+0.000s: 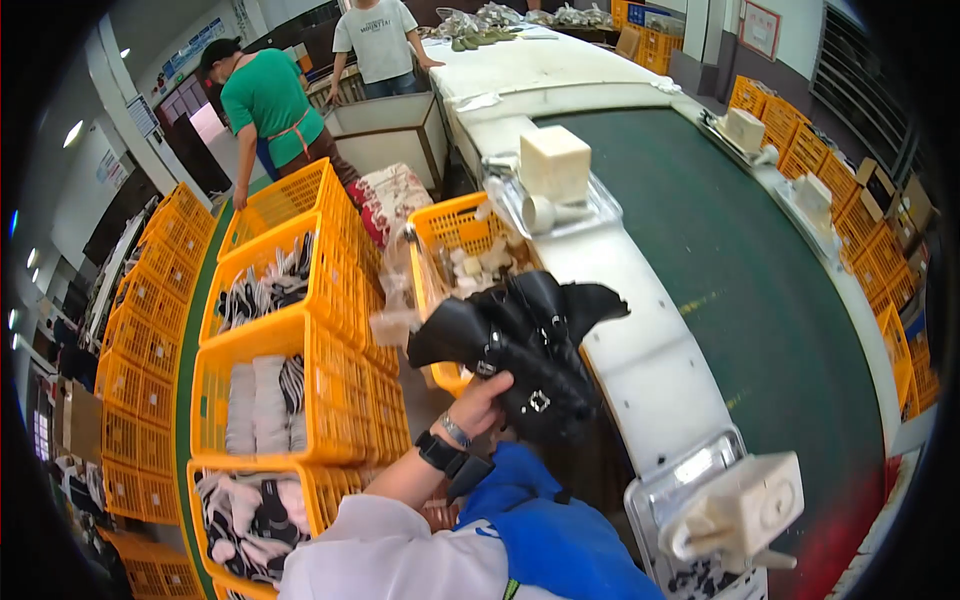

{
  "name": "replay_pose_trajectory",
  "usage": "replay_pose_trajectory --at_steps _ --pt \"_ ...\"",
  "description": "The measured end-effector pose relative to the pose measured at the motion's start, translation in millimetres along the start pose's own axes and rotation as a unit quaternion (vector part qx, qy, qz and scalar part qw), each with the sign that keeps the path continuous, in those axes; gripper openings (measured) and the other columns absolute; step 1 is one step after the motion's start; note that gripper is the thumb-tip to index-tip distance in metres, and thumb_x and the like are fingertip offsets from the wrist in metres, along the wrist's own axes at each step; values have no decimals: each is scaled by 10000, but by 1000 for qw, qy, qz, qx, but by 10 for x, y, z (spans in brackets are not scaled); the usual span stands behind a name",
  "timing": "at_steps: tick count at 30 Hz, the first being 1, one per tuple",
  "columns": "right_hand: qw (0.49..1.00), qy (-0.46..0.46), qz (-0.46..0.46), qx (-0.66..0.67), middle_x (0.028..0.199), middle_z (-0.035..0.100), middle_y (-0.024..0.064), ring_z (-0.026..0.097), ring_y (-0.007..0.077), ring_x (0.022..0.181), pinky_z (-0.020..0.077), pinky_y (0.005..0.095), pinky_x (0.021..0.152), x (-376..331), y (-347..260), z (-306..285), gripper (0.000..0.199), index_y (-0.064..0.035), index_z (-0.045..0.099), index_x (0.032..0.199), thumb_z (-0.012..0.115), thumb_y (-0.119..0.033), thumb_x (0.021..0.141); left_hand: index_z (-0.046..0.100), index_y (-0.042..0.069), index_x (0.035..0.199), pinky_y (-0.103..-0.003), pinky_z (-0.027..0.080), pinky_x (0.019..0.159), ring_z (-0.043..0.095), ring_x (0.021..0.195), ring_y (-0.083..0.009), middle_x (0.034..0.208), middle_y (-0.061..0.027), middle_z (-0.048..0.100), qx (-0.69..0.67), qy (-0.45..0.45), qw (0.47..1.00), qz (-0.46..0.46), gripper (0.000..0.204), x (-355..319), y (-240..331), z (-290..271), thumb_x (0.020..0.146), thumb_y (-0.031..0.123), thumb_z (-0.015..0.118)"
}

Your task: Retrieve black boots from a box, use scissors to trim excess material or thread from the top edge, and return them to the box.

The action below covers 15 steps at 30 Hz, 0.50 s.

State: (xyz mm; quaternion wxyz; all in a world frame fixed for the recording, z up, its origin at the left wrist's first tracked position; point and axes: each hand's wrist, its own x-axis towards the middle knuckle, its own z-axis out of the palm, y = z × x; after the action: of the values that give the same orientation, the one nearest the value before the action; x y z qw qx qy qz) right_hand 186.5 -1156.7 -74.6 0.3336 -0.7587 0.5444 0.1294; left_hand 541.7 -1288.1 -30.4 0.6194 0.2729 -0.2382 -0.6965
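1. Your left hand [483, 398] is gripping the underside of a bundle of black shoe uppers [520, 345], with its fingers [497, 381] curled shut around the leather just beside a small metal buckle.
2. Your right hand is not showing anywhere in the view, so you cannot tell what its fingers are doing.
3. You are holding the black shoe uppers up in the air, over the gap between the yellow crates and the white edge of the tabletop [640, 330], with the loose flaps pointing up and to the right.
4. You are wearing a black wristwatch [440, 452] and a thin bracelet on the left wrist, and a white sleeve [385, 550] is covering the forearm below them.
5. A blue cloth [545, 530] is lying just under your hand, near your body.
6. A yellow crate [450, 235] holding pale parts is sitting right behind the uppers, against the tabletop's edge.
7. More yellow crates [300, 330] with black-and-white striped pieces are stacking up to your left.
8. A green conveyor belt [740, 270] is running along the tabletop to your right, with cream-coloured blocks on clear trays [555, 165] sitting beside it.
9. Two people are standing at the far end, one in a green shirt [265, 95] and one in a white shirt [375, 40].
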Motion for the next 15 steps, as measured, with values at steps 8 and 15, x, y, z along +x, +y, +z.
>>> replay_pose_trajectory --at_steps 8,15 --pt "999 25 -38 -16 791 602 174 611 298 754 473 395 631 1324 -955 -785 171 -42 611 773 533 -194 763 449 38 1252 -384 377 1009 508 1133 -236 1220 -87 531 19 -7 995 -97 542 852 964 -929 778 159 682" --pt "996 45 -82 -16 735 599 160 612 289 707 469 396 596 2011 -1190 -1040 154 -53 607 718 519 -173 761 430 20 1254 -377 380 1000 504 1127 -231 1220 -100 518 -11 22 991 -135 555 1172 1191 -1102 777 148 682"
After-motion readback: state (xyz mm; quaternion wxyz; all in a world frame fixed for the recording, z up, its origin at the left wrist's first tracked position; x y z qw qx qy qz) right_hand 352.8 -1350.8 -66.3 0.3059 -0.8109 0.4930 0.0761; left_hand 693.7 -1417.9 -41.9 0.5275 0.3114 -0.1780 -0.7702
